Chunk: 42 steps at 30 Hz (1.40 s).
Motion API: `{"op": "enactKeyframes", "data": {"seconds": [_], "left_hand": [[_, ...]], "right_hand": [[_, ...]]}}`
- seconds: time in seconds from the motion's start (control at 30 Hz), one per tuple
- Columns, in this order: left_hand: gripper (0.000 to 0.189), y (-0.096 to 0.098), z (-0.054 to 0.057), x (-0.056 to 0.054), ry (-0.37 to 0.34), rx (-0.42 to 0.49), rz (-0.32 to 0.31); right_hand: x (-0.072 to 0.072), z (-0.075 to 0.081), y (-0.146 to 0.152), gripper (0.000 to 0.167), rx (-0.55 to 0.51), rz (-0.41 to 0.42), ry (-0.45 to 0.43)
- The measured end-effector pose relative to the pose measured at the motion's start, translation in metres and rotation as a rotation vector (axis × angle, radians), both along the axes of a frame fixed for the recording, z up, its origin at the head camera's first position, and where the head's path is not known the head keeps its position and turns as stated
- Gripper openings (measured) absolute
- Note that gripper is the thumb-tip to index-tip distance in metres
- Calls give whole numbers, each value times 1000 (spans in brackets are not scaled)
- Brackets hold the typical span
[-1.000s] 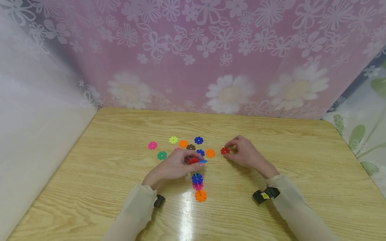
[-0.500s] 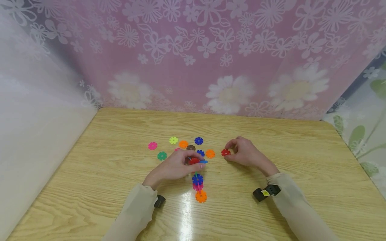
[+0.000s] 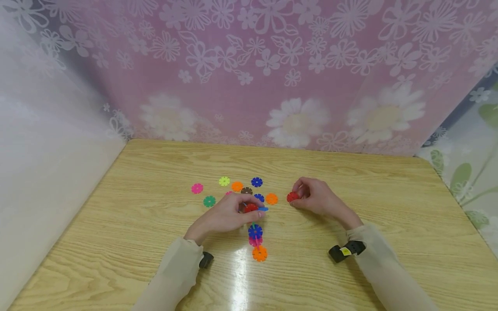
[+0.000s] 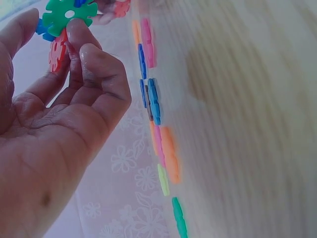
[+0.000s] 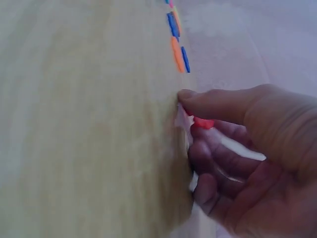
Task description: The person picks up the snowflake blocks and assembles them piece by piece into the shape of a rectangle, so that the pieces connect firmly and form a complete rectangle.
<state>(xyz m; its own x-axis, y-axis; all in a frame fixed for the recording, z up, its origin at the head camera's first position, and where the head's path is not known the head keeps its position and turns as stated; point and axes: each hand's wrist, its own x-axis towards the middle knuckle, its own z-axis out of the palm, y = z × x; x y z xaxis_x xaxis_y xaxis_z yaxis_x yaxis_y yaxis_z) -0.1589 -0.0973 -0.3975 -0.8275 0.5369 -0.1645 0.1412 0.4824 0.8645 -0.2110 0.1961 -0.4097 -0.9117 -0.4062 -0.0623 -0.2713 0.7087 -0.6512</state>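
Observation:
My left hand (image 3: 223,214) grips a chain of notched plastic discs joined edge to edge. A red disc (image 3: 250,208) and a blue one (image 3: 263,209) show at its fingers. Below the hand hang a dark blue disc (image 3: 255,232), a pink one and an orange disc (image 3: 260,253). In the left wrist view a green disc (image 4: 69,15) of the chain shows by the thumb. To the right, my right hand (image 3: 317,196) pinches a separate red disc (image 3: 292,197) between thumb and fingers, close over the table. In the right wrist view its fingers partly hide this disc.
Loose discs lie beyond the left hand on the wooden table (image 3: 116,242): pink (image 3: 197,188), green (image 3: 209,201), yellow (image 3: 224,181), brown (image 3: 247,190), and several orange and blue. An orange disc (image 3: 271,198) lies between the hands. A flowered curtain (image 3: 241,86) stands behind the table.
The right hand has shifted slightly right, and the red disc in its fingers has moved and tilted with it. The left hand and its chain stay nearly still.

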Motion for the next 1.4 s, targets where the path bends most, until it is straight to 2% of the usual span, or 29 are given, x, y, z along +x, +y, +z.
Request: {"op": "enactKeyframes", "data": {"seconds": [0.1, 0.2, 0.43, 0.57, 0.87, 1.4], "left_hand": [[30, 1, 0, 1, -8, -3, 3], [31, 2, 0, 2, -12, -16, 7], [33, 5, 2, 2, -2, -34, 9], [33, 7, 3, 2, 5, -34, 7], [34, 10, 0, 1, 13, -32, 12], [34, 15, -2, 0, 8, -4, 27]], "right_hand": [[7, -2, 2, 19, -47, -4, 25], [14, -1, 1, 16, -107, -11, 12], [30, 6, -6, 21, -315, -33, -161], [35, 8, -11, 24, -387, -24, -218], [41, 8, -19, 23, -476, -1, -255], [43, 11, -19, 22, -491, -21, -266]]}}
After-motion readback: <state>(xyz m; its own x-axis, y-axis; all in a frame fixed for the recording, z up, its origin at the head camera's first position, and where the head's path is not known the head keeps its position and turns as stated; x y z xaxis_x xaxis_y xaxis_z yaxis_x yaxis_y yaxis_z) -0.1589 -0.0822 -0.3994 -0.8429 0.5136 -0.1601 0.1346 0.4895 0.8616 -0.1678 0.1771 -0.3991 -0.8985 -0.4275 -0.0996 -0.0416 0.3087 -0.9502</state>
